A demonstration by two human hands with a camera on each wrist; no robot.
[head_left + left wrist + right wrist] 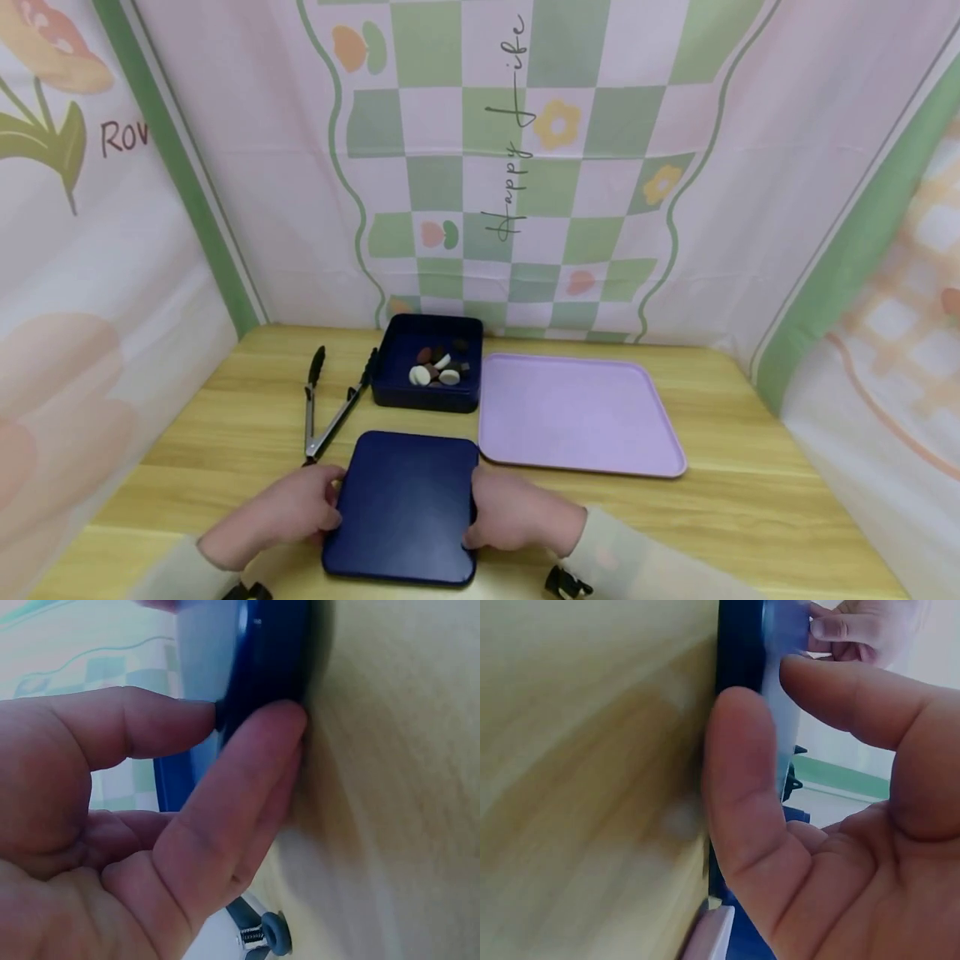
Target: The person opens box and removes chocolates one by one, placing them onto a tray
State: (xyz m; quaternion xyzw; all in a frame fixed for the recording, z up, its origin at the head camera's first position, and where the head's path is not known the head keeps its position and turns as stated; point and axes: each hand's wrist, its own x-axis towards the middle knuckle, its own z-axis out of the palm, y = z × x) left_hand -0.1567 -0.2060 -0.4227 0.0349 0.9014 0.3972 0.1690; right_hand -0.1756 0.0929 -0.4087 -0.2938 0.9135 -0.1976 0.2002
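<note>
A dark blue rectangular lid with rounded corners lies flat, low over the near part of the table, between both hands. My left hand pinches its left edge, thumb at the upper rim and fingers along the side wall. At the right edge my right hand grips it likewise, a finger against the side and the thumb over the top. Behind the lid stands a matching open box, holding several white and brown round pieces.
Metal tongs with black tips lie spread left of the box, their hinge end close to my left hand. A lilac tray sits right of the box on the wooden table. Patterned curtains enclose the back and sides.
</note>
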